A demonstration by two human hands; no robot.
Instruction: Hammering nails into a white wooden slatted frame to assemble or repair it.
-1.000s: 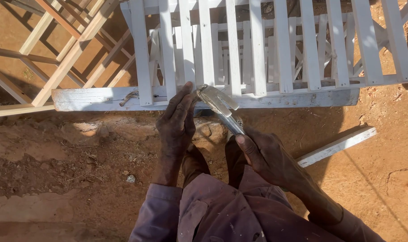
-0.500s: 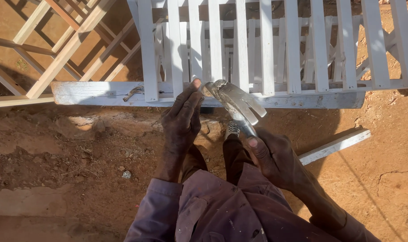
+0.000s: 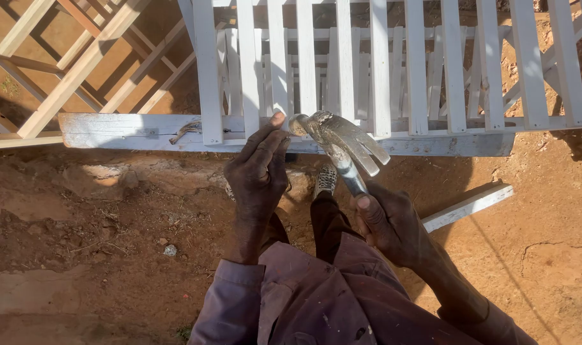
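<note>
right hand point(image 3: 393, 223): gripping claw hammer point(image 3: 339, 137), head at white fence rail point(image 3: 131, 131) | left hand point(image 3: 260, 172): fingertips pinched on rail beside hammer head

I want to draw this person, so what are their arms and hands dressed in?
No gloves: both hands are bare. The left hand and the right hand come out of long sleeves of a dusty purple-mauve shirt. The left sleeve has a cuff that ends at the wrist. The right sleeve sits higher, leaving the forearm bare. The cloth looks worn, with small pale specks.
</note>
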